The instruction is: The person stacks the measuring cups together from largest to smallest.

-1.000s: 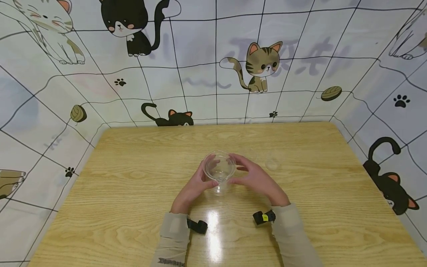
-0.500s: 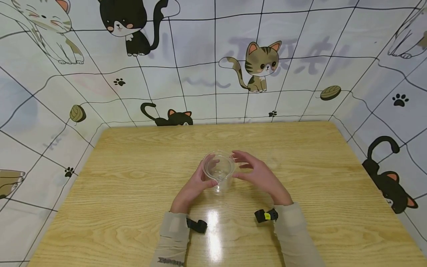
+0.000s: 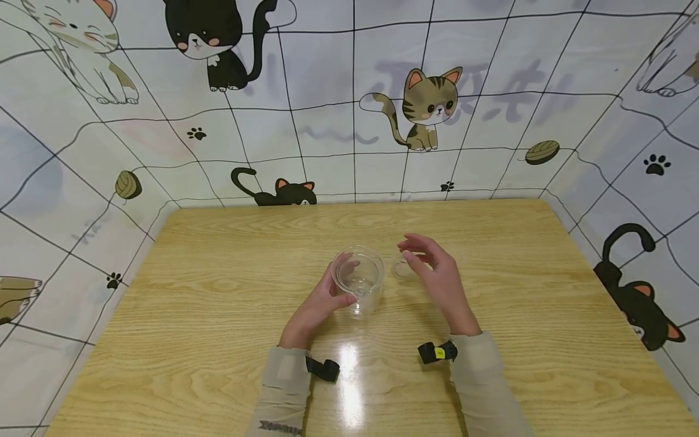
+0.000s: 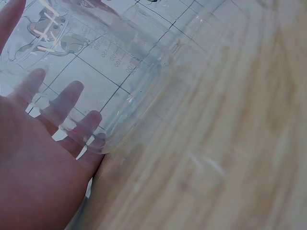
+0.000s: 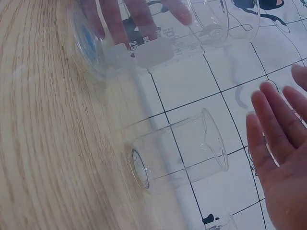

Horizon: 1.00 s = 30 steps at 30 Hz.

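Observation:
In the head view, a large clear glass beaker (image 3: 367,285) stands at the middle of the table, with my left hand (image 3: 322,297) gripping its left side. The left wrist view has that hand's fingers (image 4: 64,103) behind the glass, which bears printed graduations. Two glass rims show at the beaker's top in the right wrist view. My right hand (image 3: 439,276) holds nothing, its fingers loosely bent beside a smaller clear beaker (image 5: 180,148). That small beaker stands upright, apart from the large one and from the right hand's fingertips (image 5: 266,96).
Part of another clear glass vessel (image 5: 221,223) shows at the bottom of the right wrist view. The wooden table (image 3: 218,273) is backed and flanked by white cat-print sheets (image 3: 327,127). A black wrist camera (image 3: 437,352) sits on the right sleeve.
My right hand has left the large beaker's side and moved right and away from me, to the small beaker. My left hand keeps its grip on the large beaker in the same place.

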Available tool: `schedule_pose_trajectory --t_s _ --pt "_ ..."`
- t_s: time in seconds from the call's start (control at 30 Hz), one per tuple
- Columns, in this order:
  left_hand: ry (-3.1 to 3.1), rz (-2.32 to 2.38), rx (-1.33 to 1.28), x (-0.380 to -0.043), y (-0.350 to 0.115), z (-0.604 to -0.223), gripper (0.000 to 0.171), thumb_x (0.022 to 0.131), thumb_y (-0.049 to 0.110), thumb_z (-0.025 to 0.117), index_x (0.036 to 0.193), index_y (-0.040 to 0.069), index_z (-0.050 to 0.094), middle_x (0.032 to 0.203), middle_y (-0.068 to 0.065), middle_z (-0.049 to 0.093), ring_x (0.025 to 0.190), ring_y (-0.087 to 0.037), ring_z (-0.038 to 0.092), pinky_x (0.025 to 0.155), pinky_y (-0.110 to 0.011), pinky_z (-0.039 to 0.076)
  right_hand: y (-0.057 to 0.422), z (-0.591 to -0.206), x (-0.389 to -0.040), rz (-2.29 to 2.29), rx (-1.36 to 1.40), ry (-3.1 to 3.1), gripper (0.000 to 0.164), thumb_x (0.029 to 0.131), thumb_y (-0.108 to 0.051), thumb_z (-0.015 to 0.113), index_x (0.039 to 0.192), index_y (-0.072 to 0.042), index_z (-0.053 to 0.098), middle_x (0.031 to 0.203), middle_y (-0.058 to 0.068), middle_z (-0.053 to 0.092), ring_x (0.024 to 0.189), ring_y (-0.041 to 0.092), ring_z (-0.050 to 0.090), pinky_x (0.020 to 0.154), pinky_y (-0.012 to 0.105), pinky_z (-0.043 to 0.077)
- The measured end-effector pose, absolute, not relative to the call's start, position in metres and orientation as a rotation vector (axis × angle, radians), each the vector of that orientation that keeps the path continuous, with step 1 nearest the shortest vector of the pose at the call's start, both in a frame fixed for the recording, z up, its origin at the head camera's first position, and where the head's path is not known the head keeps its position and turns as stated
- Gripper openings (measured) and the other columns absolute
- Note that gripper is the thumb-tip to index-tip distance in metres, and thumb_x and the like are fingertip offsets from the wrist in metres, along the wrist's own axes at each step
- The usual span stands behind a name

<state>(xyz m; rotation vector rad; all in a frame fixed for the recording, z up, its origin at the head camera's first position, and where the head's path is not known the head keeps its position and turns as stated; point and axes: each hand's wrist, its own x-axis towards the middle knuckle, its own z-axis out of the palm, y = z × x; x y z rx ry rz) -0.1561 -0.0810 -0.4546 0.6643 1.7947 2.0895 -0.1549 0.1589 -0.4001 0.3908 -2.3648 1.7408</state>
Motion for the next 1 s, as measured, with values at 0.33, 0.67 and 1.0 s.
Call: schedule_pose_trajectory --t_s 0.33,0.67,1.0 --pt "1.775 2.084 0.642 -0.155 -0.081 -0.453 0.081 0.079 0.01 0.067 0.141 0.019 0.016 0.142 -0.014 0.025 0.133 -0.029 0.013 0.104 -0.049 0.011 0.164 -0.401 -0.155 1.801 0.26 -2.182 0.033 0.092 -0.021 0.049 0.122 -0.007 0.05 0.108 0.012 0.058 0.101 0.02 0.054 0.083 0.021 0.042" --pt "1.779 2.087 0.655 -0.155 -0.081 -0.452 0.082 0.079 0.013 0.068 0.141 0.015 0.015 0.142 -0.017 0.024 0.133 -0.031 0.013 0.104 -0.05 0.01 0.166 -0.402 -0.157 1.835 0.224 -2.233 0.04 0.092 -0.018 0.049 0.131 -0.01 0.04 0.119 0.015 0.052 0.112 0.026 0.047 0.091 0.025 0.038" --pt "1.791 2.078 0.647 -0.156 -0.082 -0.454 0.082 0.078 0.013 0.069 0.141 0.015 0.015 0.142 -0.017 0.024 0.133 -0.031 0.013 0.104 -0.049 0.01 0.164 -0.407 -0.159 1.848 0.221 -2.312 0.047 0.09 -0.017 0.053 0.133 -0.008 0.036 0.132 0.011 0.043 0.123 0.026 0.036 0.101 0.044 0.026"
